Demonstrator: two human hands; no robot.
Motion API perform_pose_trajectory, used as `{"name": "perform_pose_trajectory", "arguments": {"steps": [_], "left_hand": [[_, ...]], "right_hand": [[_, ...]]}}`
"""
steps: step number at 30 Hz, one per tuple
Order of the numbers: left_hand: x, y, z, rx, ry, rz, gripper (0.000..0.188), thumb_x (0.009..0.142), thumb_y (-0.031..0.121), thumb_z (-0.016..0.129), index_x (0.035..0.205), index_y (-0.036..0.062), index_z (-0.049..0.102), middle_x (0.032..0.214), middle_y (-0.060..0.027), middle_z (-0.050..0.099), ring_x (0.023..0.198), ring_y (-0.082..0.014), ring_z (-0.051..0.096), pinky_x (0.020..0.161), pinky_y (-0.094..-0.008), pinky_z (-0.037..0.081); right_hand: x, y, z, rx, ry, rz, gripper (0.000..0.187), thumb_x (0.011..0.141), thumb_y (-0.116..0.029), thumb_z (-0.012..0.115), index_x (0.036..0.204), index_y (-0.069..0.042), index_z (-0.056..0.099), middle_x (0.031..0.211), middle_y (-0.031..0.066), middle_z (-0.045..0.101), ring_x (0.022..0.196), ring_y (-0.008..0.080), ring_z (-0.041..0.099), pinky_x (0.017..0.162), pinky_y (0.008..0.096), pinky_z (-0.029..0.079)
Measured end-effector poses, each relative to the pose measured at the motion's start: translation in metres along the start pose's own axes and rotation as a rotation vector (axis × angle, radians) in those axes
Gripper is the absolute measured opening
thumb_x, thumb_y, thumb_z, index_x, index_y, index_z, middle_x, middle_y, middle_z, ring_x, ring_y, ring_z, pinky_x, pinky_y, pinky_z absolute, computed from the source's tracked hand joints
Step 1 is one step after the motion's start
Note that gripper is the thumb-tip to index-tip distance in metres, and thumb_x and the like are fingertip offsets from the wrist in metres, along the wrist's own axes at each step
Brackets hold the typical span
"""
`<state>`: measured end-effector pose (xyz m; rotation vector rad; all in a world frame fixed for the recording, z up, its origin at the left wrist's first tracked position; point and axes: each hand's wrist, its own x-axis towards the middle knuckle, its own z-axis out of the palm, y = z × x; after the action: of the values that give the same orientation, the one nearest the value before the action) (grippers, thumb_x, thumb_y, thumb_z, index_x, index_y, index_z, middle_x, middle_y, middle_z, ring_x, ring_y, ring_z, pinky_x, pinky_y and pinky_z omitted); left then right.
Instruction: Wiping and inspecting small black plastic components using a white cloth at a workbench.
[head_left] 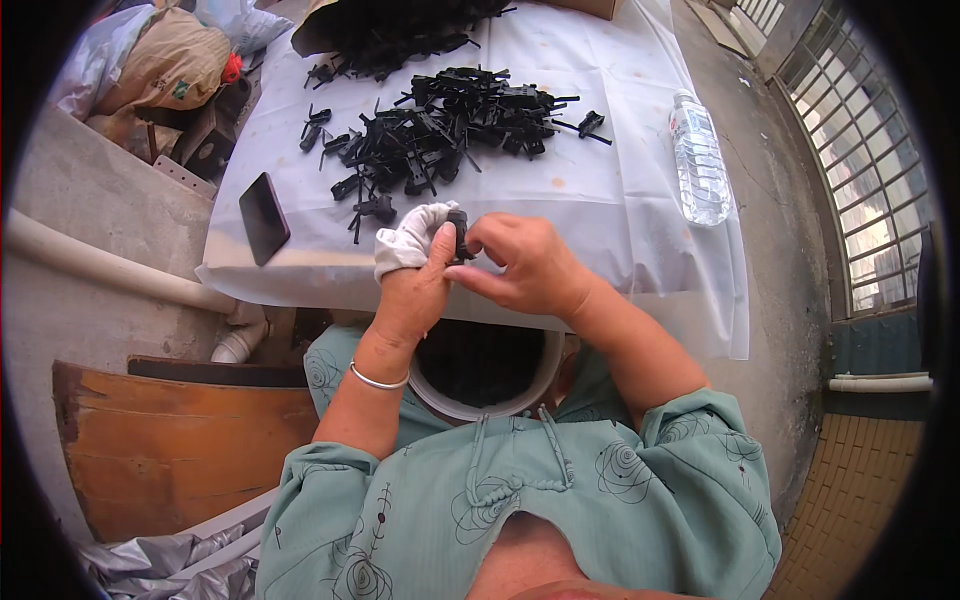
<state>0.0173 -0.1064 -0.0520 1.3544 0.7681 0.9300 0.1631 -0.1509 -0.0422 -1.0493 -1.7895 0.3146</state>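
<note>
A small black plastic part [459, 232] is gripped in my left hand [420, 255], which wears a white fabric glove over its fingers and leaves the thumb bare. My right hand [520, 262] meets it from the right, its bent index finger and thumb closed at the part's edge. Whether those fingers pinch something small there, I cannot make out. Just beyond my hands, a heap of similar black plastic parts [440, 125] with thin protruding strips lies on the covered table [620, 200]. One loose black part [378, 208] rests close to the glove.
A phone [264, 219] lies at the table's left edge, a clear water bottle [699, 160] on its right side. Below the near edge, a white-rimmed bucket [545, 375] sits between my legs, dark inside. Bags [165, 60] are piled at far left; a barred window [870, 150] stands right.
</note>
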Motion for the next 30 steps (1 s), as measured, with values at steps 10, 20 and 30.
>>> {"name": "perform_pose_trajectory", "arguments": {"steps": [10,20,30], "left_hand": [[-0.010,0.007,0.001,0.025,-0.129,0.037,0.026,0.088,0.006,0.048,0.113,-0.0008,0.046,0.086,-0.0038,0.056,0.065,-0.0041,0.048,0.055,-0.0180,0.043],[-0.008,-0.005,0.001,0.430,0.071,0.240,0.023,0.078,0.001,0.055,0.100,-0.0051,0.055,0.090,-0.0117,0.060,0.077,-0.0175,0.058,0.069,-0.0271,0.048],[-0.017,0.001,0.000,0.786,0.094,0.505,0.025,0.075,0.000,0.054,0.099,-0.0071,0.055,0.091,-0.0184,0.061,0.081,-0.0268,0.060,0.074,-0.0312,0.047]], "right_hand": [[0.001,0.016,0.000,0.472,-0.076,0.640,0.023,0.086,-0.019,0.058,0.073,0.001,0.054,0.064,-0.0026,0.052,0.057,0.0052,0.042,0.050,0.0235,0.037],[-0.005,0.010,0.013,0.228,-0.075,0.324,0.028,0.089,-0.019,0.048,0.071,0.001,0.054,0.061,0.0138,0.052,0.053,0.0206,0.047,0.053,0.0320,0.041],[-0.011,0.003,0.031,0.291,0.024,0.457,0.026,0.090,-0.015,0.047,0.071,0.002,0.052,0.057,0.0062,0.046,0.054,0.0113,0.039,0.051,0.0277,0.038]]}}
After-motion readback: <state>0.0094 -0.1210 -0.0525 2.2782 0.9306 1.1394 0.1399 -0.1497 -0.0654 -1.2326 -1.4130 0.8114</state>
